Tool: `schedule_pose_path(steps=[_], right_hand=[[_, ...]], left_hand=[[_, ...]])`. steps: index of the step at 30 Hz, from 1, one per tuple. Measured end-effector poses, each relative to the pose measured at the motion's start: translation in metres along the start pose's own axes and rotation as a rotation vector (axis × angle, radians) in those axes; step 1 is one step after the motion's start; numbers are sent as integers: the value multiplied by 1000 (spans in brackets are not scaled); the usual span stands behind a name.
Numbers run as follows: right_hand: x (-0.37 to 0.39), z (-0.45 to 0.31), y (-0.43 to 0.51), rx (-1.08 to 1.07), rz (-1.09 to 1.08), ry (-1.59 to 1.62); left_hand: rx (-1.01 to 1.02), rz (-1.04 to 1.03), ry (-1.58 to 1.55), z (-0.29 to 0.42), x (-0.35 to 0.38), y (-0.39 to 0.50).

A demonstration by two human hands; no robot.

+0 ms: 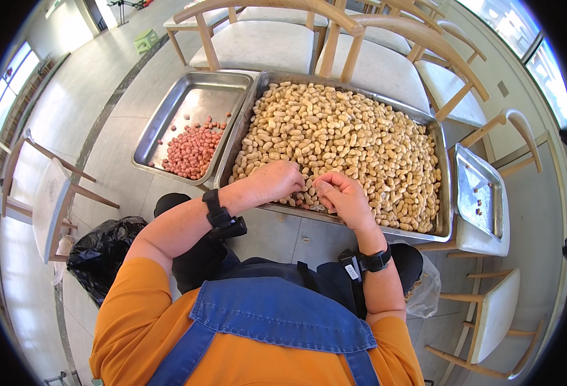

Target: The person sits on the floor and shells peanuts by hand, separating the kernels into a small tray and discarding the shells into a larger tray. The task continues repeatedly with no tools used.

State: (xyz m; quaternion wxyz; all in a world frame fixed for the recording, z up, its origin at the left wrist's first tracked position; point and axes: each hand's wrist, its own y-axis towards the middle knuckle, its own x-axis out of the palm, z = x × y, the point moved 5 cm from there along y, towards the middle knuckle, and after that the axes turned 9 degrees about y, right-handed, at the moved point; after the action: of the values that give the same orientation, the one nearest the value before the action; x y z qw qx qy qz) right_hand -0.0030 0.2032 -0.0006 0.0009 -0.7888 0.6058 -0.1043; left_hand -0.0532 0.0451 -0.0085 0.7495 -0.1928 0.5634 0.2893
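Unshelled peanuts [341,140] are heaped in a large metal tray [447,202] before me. Over its near edge, my left hand [283,181] has its fingers bent down at the peanuts; what they hold, if anything, is hidden. Close to its right, my right hand [343,198] is curled with thumb and forefinger together, and whether a peanut is between them cannot be told. Left of the large tray stands a smaller metal tray [143,144] with shelled, pink-skinned peanut kernels [194,149] gathered in its near part.
Wooden chairs with pale seats [264,46] stand beyond the trays. A small metal tray [481,193] with a few dark bits rests on a chair at the right. A black plastic bag [102,251] lies at my left, a clear plastic bag [428,289] near my right knee.
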Motion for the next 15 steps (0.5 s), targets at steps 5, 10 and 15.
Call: schedule_pose_path(steps=[5,10,15], right_hand=[[8,-17,-4,-333,90,-466],[18,-25,-9,-296,145,-504],[30,-33,-13,-495,131,-473]], left_hand=[[-272,-69,-490,-12,-2,-4],[-525,-239,-1503,-10,8,-19],[-478,-239,-1686,4,11,-22]])
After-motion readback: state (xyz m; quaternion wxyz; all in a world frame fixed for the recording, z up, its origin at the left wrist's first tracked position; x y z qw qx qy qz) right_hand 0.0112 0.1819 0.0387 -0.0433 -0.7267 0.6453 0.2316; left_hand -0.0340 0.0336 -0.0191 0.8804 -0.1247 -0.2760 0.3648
